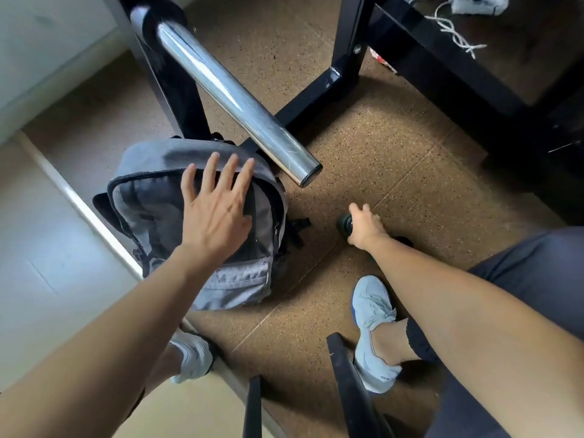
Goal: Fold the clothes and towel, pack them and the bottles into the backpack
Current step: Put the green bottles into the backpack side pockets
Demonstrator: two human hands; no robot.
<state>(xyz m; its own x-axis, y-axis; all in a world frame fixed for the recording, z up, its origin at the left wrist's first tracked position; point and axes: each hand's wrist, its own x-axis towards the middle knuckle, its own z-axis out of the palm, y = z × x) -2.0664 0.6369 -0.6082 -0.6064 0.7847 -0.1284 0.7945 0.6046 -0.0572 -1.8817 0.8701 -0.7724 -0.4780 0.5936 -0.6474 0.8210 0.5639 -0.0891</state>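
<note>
A grey backpack (158,216) stands on the brown floor, its main zip partly undone along the top. My left hand (215,210) is spread flat with straight fingers over the pack's upper front. To the right, my right hand (365,227) grips a dark green bottle (344,224) low at the floor; only the bottle's dark cap end shows past my fingers. No clothes or towel are in sight.
A chrome bar (234,99) juts out over the backpack from a black metal frame (341,77). Black chair legs (354,384) stand at the bottom. My two feet in light blue shoes (373,314) rest on the speckled floor.
</note>
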